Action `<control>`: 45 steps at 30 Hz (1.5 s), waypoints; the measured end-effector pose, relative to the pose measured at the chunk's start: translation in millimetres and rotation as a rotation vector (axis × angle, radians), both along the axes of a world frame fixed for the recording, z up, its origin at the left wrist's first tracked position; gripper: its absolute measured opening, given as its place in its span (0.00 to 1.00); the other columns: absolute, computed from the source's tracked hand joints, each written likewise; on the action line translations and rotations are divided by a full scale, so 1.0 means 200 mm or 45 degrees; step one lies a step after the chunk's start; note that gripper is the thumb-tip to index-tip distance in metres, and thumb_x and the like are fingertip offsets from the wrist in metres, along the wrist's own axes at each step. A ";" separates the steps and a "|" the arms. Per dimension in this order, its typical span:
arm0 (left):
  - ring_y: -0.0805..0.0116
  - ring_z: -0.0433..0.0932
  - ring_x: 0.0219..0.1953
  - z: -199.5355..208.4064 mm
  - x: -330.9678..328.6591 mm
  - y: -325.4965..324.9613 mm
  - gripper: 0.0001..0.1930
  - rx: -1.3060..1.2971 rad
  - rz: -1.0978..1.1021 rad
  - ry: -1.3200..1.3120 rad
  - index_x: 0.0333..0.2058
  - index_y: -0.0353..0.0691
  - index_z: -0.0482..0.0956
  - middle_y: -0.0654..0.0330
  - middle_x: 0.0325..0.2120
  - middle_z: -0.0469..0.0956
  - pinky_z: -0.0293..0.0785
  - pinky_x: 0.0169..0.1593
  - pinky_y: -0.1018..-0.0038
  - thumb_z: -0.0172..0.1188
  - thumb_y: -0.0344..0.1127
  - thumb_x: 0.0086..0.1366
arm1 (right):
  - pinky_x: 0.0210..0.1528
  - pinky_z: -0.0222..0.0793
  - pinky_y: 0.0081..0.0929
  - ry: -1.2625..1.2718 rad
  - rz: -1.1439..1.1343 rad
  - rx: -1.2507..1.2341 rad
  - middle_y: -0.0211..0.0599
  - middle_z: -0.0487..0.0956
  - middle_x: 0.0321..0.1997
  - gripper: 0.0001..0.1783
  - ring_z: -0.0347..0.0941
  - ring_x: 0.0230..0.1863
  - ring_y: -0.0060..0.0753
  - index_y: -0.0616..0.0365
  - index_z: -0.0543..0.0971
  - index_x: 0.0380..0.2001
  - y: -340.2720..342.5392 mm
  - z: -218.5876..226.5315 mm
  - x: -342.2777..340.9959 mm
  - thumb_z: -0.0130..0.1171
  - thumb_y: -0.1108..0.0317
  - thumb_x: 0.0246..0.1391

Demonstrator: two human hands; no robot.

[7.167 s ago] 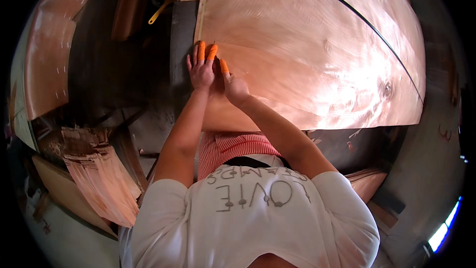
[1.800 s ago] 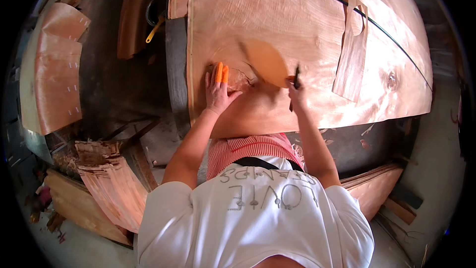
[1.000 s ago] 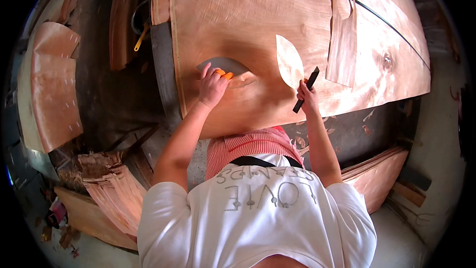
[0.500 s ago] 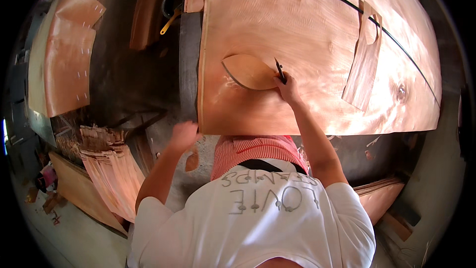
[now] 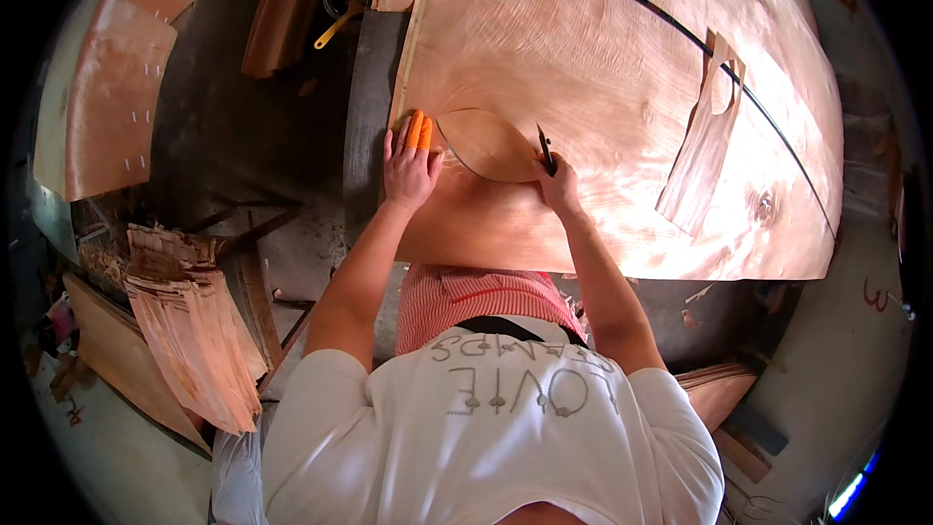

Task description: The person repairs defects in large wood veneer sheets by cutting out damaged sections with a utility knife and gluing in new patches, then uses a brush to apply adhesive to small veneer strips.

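— On the big veneer sheet (image 5: 622,87), near its left edge, where do our hands sit?

— Our left hand (image 5: 408,170) lies flat with fingers spread, palm down on the sheet, just inside that left edge. Two fingertips wear orange finger guards (image 5: 420,128). Our right hand (image 5: 559,185) is curled shut around a dark knife (image 5: 545,148), blade tip pointing up and touching the wood.

— And what lies between them?

— An oval patch (image 5: 486,141) of veneer, lying on the sheet. Its left end is just beside the orange guards, its right end meets the knife. We cannot tell whether it is loose or cut into the sheet.

— How close are the edges?

— The sheet's near edge runs just below our wrists, above the striped apron. The left edge borders a dark metal strip (image 5: 364,107) of the table.

— Any open room?

— To the right the sheet is broad and bare up to a narrow veneer strip (image 5: 702,160) lying on it, and a thin black line (image 5: 680,29) crosses the upper part diagonally. To the left, past the table, stand a curved veneer piece (image 5: 107,107) and a stack of veneer scraps (image 5: 194,331), well apart from our hands.
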State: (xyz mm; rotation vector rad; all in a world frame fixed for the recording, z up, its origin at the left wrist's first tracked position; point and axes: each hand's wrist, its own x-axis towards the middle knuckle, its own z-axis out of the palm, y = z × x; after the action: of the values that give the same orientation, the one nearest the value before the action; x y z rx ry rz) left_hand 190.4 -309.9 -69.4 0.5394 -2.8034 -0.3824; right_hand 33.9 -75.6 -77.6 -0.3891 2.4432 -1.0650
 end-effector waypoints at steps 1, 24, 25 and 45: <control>0.60 0.53 0.61 -0.01 0.00 -0.01 0.29 0.003 -0.003 0.010 0.56 0.40 0.61 0.56 0.59 0.55 0.45 0.61 0.54 0.52 0.47 0.58 | 0.27 0.63 0.20 -0.008 0.009 0.018 0.29 0.72 0.20 0.13 0.65 0.22 0.19 0.60 0.75 0.32 0.00 0.01 0.00 0.60 0.63 0.47; 0.56 0.54 0.60 0.04 -0.01 -0.01 0.26 0.072 -0.082 0.042 0.54 0.52 0.66 0.52 0.58 0.56 0.45 0.61 0.52 0.54 0.46 0.55 | 0.34 0.67 0.30 -0.054 0.083 0.089 0.44 0.77 0.26 0.16 0.74 0.29 0.38 0.59 0.75 0.34 -0.04 0.11 0.00 0.58 0.59 0.46; 0.56 0.55 0.60 0.04 -0.01 -0.01 0.25 0.068 -0.084 0.041 0.54 0.52 0.66 0.52 0.58 0.56 0.46 0.60 0.52 0.54 0.47 0.56 | 0.34 0.67 0.30 -0.054 0.086 0.099 0.45 0.77 0.26 0.16 0.74 0.30 0.39 0.59 0.75 0.34 -0.05 0.12 0.00 0.58 0.59 0.46; 0.55 0.56 0.60 0.03 -0.03 0.01 0.25 -0.003 -0.118 0.064 0.52 0.50 0.68 0.53 0.58 0.57 0.48 0.60 0.52 0.54 0.46 0.55 | 0.33 0.67 0.45 0.062 0.581 0.858 0.45 0.78 0.29 0.11 0.74 0.32 0.49 0.57 0.68 0.35 0.23 0.33 0.17 0.40 0.64 0.56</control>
State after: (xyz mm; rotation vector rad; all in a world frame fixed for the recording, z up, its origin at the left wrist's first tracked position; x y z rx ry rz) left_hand 183.5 -308.5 -64.2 0.3950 -2.7865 -0.4058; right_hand 67.0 -29.8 -11.9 -0.6905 2.4039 -0.0303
